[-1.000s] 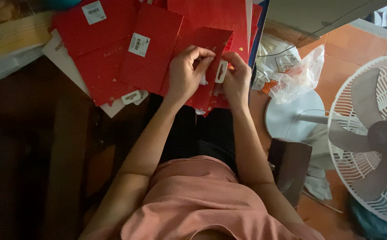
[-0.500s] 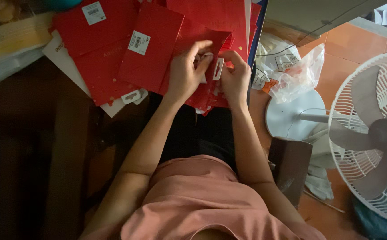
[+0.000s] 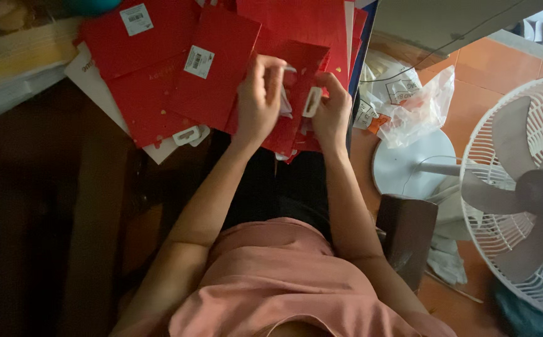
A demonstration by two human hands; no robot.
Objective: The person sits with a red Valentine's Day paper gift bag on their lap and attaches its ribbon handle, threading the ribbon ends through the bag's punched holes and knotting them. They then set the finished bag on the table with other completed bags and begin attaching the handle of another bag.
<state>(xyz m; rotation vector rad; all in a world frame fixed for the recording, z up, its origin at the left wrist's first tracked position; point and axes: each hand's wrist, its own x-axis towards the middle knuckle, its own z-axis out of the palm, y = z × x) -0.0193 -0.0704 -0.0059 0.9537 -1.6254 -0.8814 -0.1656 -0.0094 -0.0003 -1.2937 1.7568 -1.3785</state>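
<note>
Both hands, left hand and right hand, pinch one red packet: judged light, thin, flexible; best gripped by its edges near the white hanger tab.

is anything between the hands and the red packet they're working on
Nothing visible. The left hand and right hand are both already on the red packet, fingers at its white hang tab. Other red packets lie off to the left.

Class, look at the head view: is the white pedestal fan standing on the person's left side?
No: the white pedestal fan stands on the orange tiled floor beside the right hand.
</note>
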